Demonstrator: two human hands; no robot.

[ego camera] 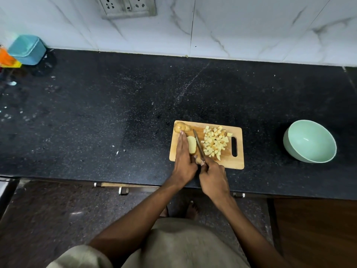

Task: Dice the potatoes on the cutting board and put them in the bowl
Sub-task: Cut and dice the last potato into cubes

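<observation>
Fingers of left hand straight, pressing halved potato on wooden cutting board; right hand curled around knife. Diced potato beside blade; green bowl well apart on black granite counter, below white marble-patterned wall.

Far to my left a teal box sits on the black surface; a wall socket hangs above.

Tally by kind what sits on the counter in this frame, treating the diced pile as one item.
Cutting board: 1
Bowl: 1
Knife: 1
Potato pieces not yet diced: 2
Pile of diced potato: 1
Teal container: 1
Total: 7
</observation>
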